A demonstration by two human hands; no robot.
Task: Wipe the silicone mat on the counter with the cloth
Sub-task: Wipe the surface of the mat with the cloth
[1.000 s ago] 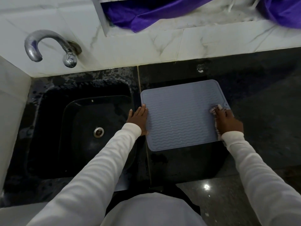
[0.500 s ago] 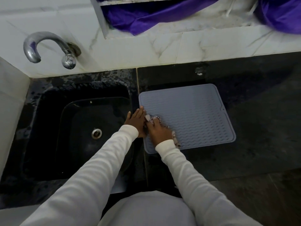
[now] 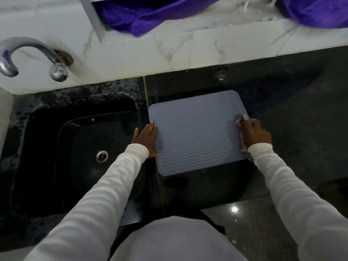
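We count one grey silicone mat (image 3: 197, 132) flat on the black counter (image 3: 293, 113), just right of one sink (image 3: 79, 157). Our left hand (image 3: 147, 140) presses flat, fingers straight, on its left edge; our right hand (image 3: 255, 133) grips one cloth (image 3: 243, 143) at its right edge.

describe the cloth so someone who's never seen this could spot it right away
Start at the black sink; right of it a grey-blue mat lies on the counter. At the mat's right edge, the right hand presses the cloth, the only patterned pale fabric there.
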